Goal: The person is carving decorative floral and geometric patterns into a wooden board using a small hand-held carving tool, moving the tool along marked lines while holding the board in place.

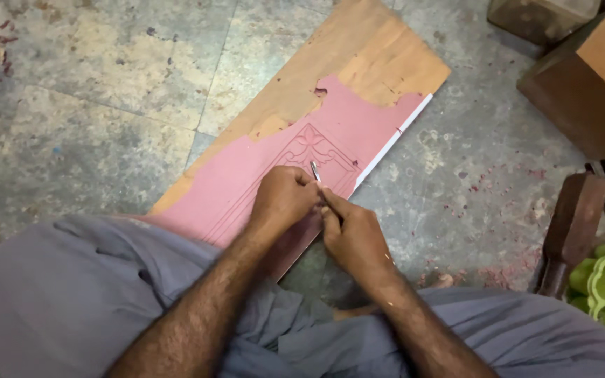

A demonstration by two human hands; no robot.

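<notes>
Gripping one carving tool, both hands closed.

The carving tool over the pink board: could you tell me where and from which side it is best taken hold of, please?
Grip the carving tool by its shaft, low, near the tip, coming from the near end of the pink board. Only its slim metal upper end shows above the left hand; the right hand closes in from the other side. The tool stands steeply over the carved pattern, so two hands probably steady it best.

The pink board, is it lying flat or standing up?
Lying flat. The pink board rests on the floor, one end at the person's lap, with both hands holding a small tool on it.
</notes>
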